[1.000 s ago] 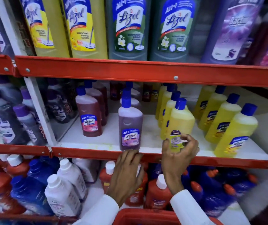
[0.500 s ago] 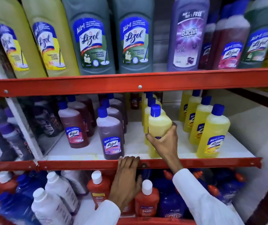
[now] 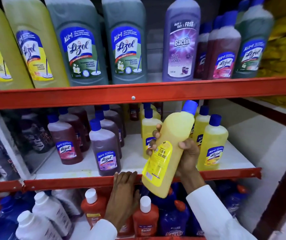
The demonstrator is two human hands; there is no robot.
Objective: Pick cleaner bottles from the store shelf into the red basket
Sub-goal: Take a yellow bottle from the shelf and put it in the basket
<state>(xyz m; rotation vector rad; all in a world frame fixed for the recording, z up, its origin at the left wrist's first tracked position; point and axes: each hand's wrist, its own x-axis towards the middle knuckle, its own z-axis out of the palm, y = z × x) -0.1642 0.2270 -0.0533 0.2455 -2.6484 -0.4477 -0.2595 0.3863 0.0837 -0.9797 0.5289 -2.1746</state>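
right hand (image 3: 184,157) wrapped around a yellow lizol bottle (image 3: 169,149), left hand (image 3: 124,193) resting on the shelf rail.

the bottle was lifted clear of the middle shelf (image 3: 86,168), tilted with its blue cap (image 3: 189,106) up and to the right, back label facing near. left fingers lay flat and loosely spread over the red rail (image 3: 60,183), holding nothing. more yellow bottles (image 3: 212,144) stood behind on the right.

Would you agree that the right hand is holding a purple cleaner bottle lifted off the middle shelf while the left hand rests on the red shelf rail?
Not quite: in the head view the bottle in the right hand is yellow with a blue cap, not purple. The left hand does rest on the red shelf rail.
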